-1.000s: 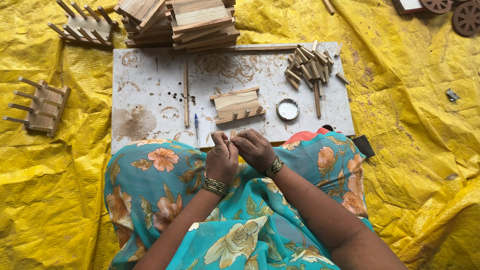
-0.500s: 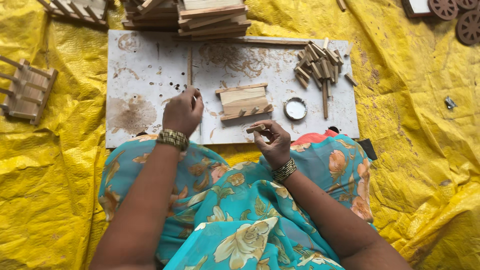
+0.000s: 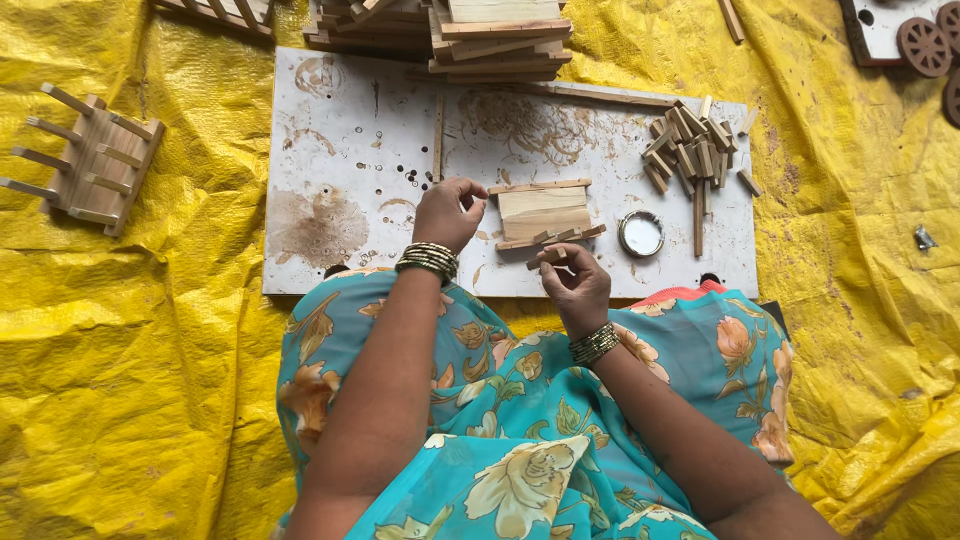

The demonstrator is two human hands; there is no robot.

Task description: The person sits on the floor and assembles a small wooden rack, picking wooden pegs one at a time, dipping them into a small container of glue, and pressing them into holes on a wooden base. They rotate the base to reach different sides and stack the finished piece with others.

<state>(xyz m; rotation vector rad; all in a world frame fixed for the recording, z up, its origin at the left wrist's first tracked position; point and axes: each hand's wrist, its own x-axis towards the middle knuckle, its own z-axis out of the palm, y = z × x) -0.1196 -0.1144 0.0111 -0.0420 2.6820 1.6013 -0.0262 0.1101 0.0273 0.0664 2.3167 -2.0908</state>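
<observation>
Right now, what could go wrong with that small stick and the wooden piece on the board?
The right hand pinches a small wooden stick by its end; it could slip. The left hand only touches the edge of the slatted wooden piece, which might shift. The open round tin lies close by and could get knocked.

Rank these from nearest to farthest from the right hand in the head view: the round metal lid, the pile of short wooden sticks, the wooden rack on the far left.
From the right hand:
1. Round metal lid, just right of it.
2. Pile of short wooden sticks, farther up and right.
3. Wooden rack, far left on the yellow tarp.
</observation>
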